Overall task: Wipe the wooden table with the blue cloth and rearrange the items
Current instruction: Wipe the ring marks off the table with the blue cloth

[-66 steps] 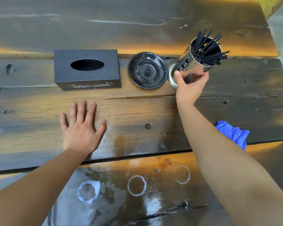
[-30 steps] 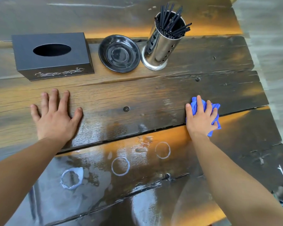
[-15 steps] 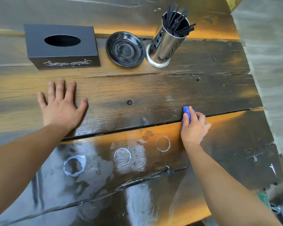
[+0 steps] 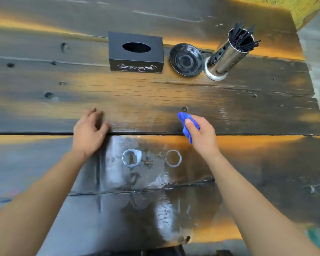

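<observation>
Head view: the right hand [image 4: 201,133] is closed around the bunched blue cloth [image 4: 185,124], thumb on top, at the seam between 2 planks of the wooden tabletop [image 4: 155,93]. The left hand [image 4: 90,132] rests palm down and holds nothing, fingers loosely curled, well apart from the cloth. 2 white rings [image 4: 173,157] mark the wet plank near the hands. Along the far side stand a black tissue box [image 4: 136,52], a black saucer [image 4: 186,60] and a metal holder [image 4: 227,56] of black chopsticks [image 4: 242,38].

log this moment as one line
right hand: wiping, blue cloth | left hand: flat on wooden table | white rings: unwiped
</observation>
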Motion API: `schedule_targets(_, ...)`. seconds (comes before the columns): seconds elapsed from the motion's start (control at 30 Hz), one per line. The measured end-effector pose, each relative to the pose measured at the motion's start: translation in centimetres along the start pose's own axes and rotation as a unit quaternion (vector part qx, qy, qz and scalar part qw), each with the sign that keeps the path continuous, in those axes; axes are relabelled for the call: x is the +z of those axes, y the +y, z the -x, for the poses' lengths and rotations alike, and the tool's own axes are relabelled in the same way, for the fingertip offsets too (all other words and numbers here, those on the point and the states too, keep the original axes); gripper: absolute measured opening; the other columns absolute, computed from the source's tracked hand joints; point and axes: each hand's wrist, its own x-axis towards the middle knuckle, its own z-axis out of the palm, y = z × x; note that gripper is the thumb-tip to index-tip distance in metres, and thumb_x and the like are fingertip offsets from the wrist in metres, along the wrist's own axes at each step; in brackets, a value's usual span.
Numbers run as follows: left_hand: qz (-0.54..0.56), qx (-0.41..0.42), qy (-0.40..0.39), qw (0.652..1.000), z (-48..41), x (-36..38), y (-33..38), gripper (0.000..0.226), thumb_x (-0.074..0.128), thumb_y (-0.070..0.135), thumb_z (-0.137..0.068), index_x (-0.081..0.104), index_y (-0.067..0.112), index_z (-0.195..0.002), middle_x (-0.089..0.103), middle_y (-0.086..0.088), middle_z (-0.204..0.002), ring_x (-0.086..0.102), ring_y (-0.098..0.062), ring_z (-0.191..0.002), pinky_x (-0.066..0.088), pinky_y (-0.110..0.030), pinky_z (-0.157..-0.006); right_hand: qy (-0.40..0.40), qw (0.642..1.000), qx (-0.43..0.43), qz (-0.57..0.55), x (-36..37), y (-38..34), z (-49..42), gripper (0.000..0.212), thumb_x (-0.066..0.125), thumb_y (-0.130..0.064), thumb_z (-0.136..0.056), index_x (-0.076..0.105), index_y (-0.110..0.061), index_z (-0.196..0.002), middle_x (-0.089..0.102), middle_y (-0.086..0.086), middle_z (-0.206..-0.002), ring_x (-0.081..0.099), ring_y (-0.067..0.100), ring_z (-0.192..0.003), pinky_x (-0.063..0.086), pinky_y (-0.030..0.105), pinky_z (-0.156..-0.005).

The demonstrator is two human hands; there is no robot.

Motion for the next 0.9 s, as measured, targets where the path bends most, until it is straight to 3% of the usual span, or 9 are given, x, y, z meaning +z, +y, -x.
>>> schedule_targets(0.07,-0.049,-0.027,0.05,0.997,4.1,-0.1,-3.1,0.064,0.051,0.047,-0.091,0.057,0.011,-0.145,0.043,-0.012,-0.161,0.032,-0.033,-0.153,0.027,-0.051,-0.123,-0.033,0.996,-0.064,0.052,4.1,-2.9,-0.6,0.026,0.054,-0.028,-0.108,0.078,-0.019,-0.108,0.072,0.0,-0.095,0.06,0.024,-0.099,0.041,0.035,-0.102)
schedule_targets(0.13,-0.098,-0.059,0.06,0.992,7.8,0.2,-5.8,0.068,0.048,0.052,-0.093,0.049,0.019,-0.153,0.033,-0.008,-0.168,0.019,-0.029,-0.159,0.016,-0.052,-0.125,-0.058,0.989,-0.1,0.088,8.1,-5.3,-1.0,0.026,0.057,-0.029,-0.108,0.078,-0.02,-0.12,0.072,0.003,-0.108,0.058,0.032,-0.107,0.036,0.029,-0.096)
schedule_targets(0.23,-0.169,-0.05,0.05,0.983,11.3,0.8,-8.4,0.072,0.038,0.059,-0.096,0.037,0.026,-0.16,0.024,-0.006,-0.172,0.013,-0.028,-0.161,0.008,-0.051,-0.127,-0.078,0.978,-0.148,0.123,13.0,-7.6,-0.9,0.031,0.06,-0.033,-0.107,0.074,-0.023,-0.133,0.072,0.0,-0.125,0.053,0.034,-0.115,0.043,0.044,-0.103)
schedule_targets(0.3,-0.196,-0.038,0.054,0.978,11.8,1.1,-8.9,0.072,0.034,0.059,-0.098,0.034,0.027,-0.162,0.023,-0.007,-0.172,0.013,-0.029,-0.16,0.007,-0.052,-0.127,-0.093,0.96,-0.167,0.204,15.2,-8.0,-0.9,0.039,0.054,-0.046,-0.107,0.065,-0.036,-0.142,0.061,-0.008,-0.146,0.044,0.03,-0.135,0.037,0.05,-0.109)
schedule_targets(0.4,-0.21,-0.04,0.063,0.975,11.5,1.4,-8.9,0.07,0.034,0.058,-0.098,0.031,0.029,-0.162,0.021,-0.006,-0.173,0.011,-0.029,-0.161,0.005,-0.052,-0.127,-0.126,0.905,-0.196,0.355,16.4,-7.1,-1.2,0.051,0.035,-0.065,-0.106,0.042,-0.052,-0.154,0.031,-0.012,-0.171,0.015,0.028,-0.161,0.02,0.056,-0.118)
schedule_targets(0.57,-0.212,-0.031,0.073,0.974,11.6,1.6,-9.5,0.069,0.033,0.058,-0.1,0.029,0.03,-0.163,0.019,-0.006,-0.173,0.008,-0.028,-0.161,0.005,-0.053,-0.128,-0.153,0.856,-0.255,0.423,16.7,-5.9,-1.8,0.058,0.019,-0.069,-0.104,0.022,-0.057,-0.161,0.015,-0.008,-0.177,0.0,0.035,-0.164,0.017,0.06,-0.123)
schedule_targets(0.9,-0.223,-0.022,0.091,0.97,11.3,2.2,-10.2,0.068,0.034,0.059,-0.1,0.027,0.031,-0.162,0.019,-0.006,-0.173,0.009,-0.028,-0.161,0.002,-0.05,-0.126,-0.141,0.861,-0.299,0.387,18.8,-4.6,1.2,0.058,0.034,-0.065,-0.104,0.034,-0.049,-0.16,0.026,0.0,-0.175,0.013,0.037,-0.163,0.023,0.053,-0.126)
